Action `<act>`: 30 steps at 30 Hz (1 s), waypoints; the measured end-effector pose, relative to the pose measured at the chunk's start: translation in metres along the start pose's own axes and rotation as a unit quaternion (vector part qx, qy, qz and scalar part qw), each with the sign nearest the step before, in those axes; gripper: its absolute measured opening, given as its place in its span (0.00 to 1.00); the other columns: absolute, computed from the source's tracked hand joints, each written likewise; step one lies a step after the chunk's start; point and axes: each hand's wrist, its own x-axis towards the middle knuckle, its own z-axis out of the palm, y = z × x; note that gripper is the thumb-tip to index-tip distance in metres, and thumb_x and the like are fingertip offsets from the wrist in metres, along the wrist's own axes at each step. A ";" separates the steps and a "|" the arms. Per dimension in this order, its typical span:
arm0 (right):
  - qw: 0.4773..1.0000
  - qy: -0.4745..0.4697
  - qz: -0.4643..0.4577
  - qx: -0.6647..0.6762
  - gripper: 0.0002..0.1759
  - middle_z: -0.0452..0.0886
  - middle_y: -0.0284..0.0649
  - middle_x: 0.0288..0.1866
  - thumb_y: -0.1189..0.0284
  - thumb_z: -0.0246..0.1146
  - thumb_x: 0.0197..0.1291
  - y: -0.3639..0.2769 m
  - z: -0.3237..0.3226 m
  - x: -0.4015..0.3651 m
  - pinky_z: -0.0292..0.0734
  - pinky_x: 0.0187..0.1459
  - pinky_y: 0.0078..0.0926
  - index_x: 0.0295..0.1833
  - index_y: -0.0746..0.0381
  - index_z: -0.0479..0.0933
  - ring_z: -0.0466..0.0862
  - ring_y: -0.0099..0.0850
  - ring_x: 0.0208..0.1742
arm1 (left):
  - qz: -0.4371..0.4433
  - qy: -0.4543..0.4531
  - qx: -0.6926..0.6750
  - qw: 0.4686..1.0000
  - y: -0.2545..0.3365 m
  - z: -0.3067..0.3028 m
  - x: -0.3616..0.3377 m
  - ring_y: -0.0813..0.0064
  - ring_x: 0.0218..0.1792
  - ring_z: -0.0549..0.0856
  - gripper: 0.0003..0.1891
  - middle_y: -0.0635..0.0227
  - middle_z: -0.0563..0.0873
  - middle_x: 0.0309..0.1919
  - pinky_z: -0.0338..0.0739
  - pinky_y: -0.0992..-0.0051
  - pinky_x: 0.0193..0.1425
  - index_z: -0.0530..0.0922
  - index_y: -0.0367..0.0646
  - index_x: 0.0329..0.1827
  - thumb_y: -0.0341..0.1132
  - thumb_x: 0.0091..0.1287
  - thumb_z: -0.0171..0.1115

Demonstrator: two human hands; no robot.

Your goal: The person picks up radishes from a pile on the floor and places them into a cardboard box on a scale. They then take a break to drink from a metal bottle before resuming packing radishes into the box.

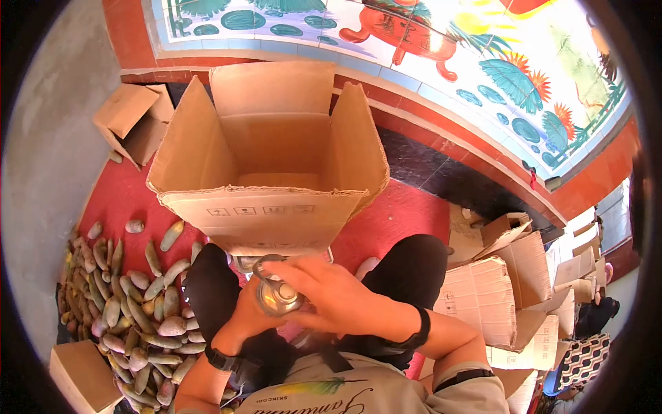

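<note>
A bottle (278,297) with a shiny round top and a dark carrying loop is between my hands, above my lap. My left hand (247,308) is wrapped around its side. My right hand (334,290) is closed over the right side of its top, fingers across the loop. Much of the bottle's body is hidden by my hands. Just beyond them stands a large cardboard box (258,214) with its flaps raised, and no contents show inside it.
Many long tubers, perhaps sweet potatoes (141,314), lie heaped on the red mat (407,207) at left. Small cartons stand at back left (131,117) and front left (83,376). Several flattened or open cartons (476,293) are stacked at right. A tiled mural wall (414,83) rises behind.
</note>
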 end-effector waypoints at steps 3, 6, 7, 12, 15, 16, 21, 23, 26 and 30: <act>0.988 -0.045 0.117 -0.092 0.39 0.73 0.49 0.47 0.66 0.70 0.43 -0.006 0.005 -0.004 0.72 0.47 0.38 0.62 0.62 0.63 0.75 0.46 0.45 | -0.032 -0.018 0.010 0.999 0.002 0.000 -0.003 0.74 0.47 0.80 0.40 0.66 0.80 0.47 0.74 0.72 0.52 0.68 0.42 0.55 0.41 0.36 0.79; 0.991 -0.048 0.110 -0.065 0.37 0.73 0.49 0.46 0.66 0.68 0.45 -0.008 -0.003 -0.002 0.72 0.46 0.38 0.62 0.62 0.63 0.75 0.46 0.44 | -0.056 -0.015 0.024 0.998 -0.004 0.001 -0.006 0.74 0.48 0.80 0.40 0.67 0.79 0.47 0.74 0.72 0.52 0.68 0.42 0.55 0.41 0.36 0.79; 0.990 -0.046 0.114 -0.069 0.37 0.73 0.49 0.46 0.66 0.68 0.45 -0.007 -0.004 -0.003 0.72 0.46 0.38 0.62 0.62 0.63 0.75 0.46 0.44 | -0.047 -0.013 0.035 0.998 -0.006 0.001 -0.006 0.74 0.48 0.80 0.41 0.67 0.79 0.48 0.74 0.71 0.52 0.68 0.43 0.55 0.41 0.36 0.79; 1.000 -0.008 -0.011 -0.022 0.38 0.73 0.48 0.41 0.60 0.68 0.45 0.002 0.004 -0.005 0.72 0.42 0.37 0.61 0.63 0.63 0.75 0.45 0.41 | -0.024 -0.021 0.125 0.992 0.002 0.003 -0.002 0.69 0.47 0.80 0.40 0.62 0.79 0.46 0.75 0.71 0.50 0.67 0.42 0.55 0.41 0.37 0.77; 0.986 -0.052 0.120 -0.101 0.40 0.73 0.49 0.45 0.64 0.68 0.44 -0.009 0.006 -0.008 0.72 0.46 0.38 0.64 0.61 0.61 0.75 0.45 0.45 | -0.047 -0.055 0.120 0.990 -0.002 0.003 -0.004 0.69 0.46 0.81 0.38 0.62 0.80 0.46 0.75 0.71 0.49 0.69 0.41 0.53 0.40 0.37 0.78; 0.986 -0.050 0.120 -0.102 0.40 0.73 0.49 0.45 0.64 0.68 0.44 -0.009 0.005 -0.009 0.72 0.46 0.38 0.64 0.61 0.61 0.75 0.45 0.45 | -0.039 -0.069 0.152 0.985 0.002 0.003 -0.004 0.69 0.45 0.81 0.37 0.62 0.80 0.45 0.75 0.71 0.49 0.70 0.41 0.52 0.40 0.37 0.78; 0.997 0.017 -0.050 -0.056 0.40 0.73 0.43 0.38 0.63 0.67 0.45 0.001 0.000 -0.007 0.73 0.39 0.33 0.65 0.60 0.60 0.76 0.40 0.37 | -0.027 -0.075 0.030 0.996 0.007 0.009 0.001 0.71 0.44 0.81 0.35 0.63 0.81 0.43 0.75 0.71 0.48 0.71 0.41 0.51 0.40 0.38 0.78; 0.996 0.011 -0.067 -0.066 0.40 0.73 0.43 0.37 0.62 0.66 0.46 0.006 0.002 -0.009 0.73 0.37 0.33 0.65 0.60 0.60 0.76 0.39 0.36 | 0.009 -0.045 0.046 0.998 0.010 0.010 0.001 0.72 0.44 0.81 0.35 0.63 0.81 0.43 0.75 0.71 0.48 0.71 0.40 0.51 0.40 0.38 0.78; 0.992 -0.045 -0.019 -0.114 0.41 0.73 0.42 0.37 0.61 0.66 0.47 -0.002 -0.001 -0.012 0.73 0.38 0.33 0.66 0.60 0.59 0.76 0.39 0.37 | 0.012 -0.025 0.077 0.997 -0.006 0.008 -0.001 0.72 0.44 0.81 0.35 0.63 0.81 0.44 0.75 0.71 0.49 0.71 0.40 0.50 0.41 0.38 0.78; 0.983 -0.078 0.039 -0.164 0.41 0.73 0.43 0.37 0.62 0.66 0.46 -0.001 0.003 -0.014 0.74 0.39 0.34 0.66 0.59 0.58 0.76 0.40 0.38 | -0.026 -0.066 0.058 0.996 -0.016 0.007 -0.002 0.70 0.46 0.81 0.36 0.62 0.80 0.45 0.75 0.71 0.50 0.71 0.40 0.51 0.42 0.38 0.78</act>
